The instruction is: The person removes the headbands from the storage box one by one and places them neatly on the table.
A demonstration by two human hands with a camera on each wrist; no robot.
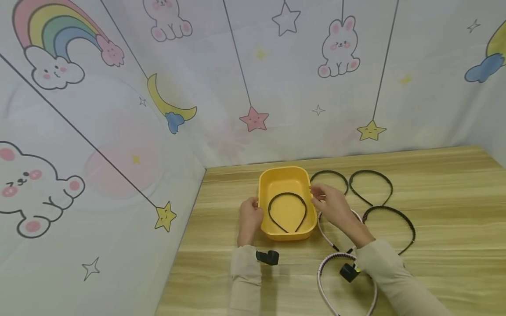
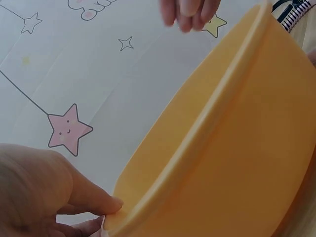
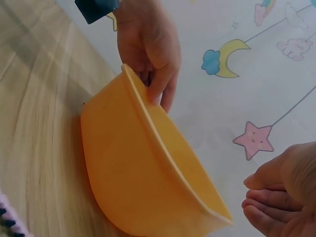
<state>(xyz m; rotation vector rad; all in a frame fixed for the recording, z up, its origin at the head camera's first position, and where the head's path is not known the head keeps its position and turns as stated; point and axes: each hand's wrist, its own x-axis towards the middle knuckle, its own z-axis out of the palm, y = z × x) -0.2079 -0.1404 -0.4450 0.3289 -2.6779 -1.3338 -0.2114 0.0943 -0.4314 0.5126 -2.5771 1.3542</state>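
A yellow plastic basin (image 1: 288,236) stands on the table, with a black headband (image 1: 287,193) lying inside it. My left hand (image 1: 251,216) pinches the basin's left rim, thumb on the inner side, as the left wrist view also shows. Beside the right rim is my right hand (image 1: 332,205). In the right wrist view that hand's loosely bent fingers (image 3: 269,202) are apart from the basin and hold nothing. A pink-and-black headband (image 1: 325,235) lies partly hidden beneath the right forearm.
Right of the basin lie more black headbands: one at the back (image 1: 330,171), another beside it (image 1: 371,171), and one farther right (image 1: 407,219). A pink headband (image 1: 321,281) is near the front. A patterned cloth wall (image 1: 221,145) borders the table's back and left.
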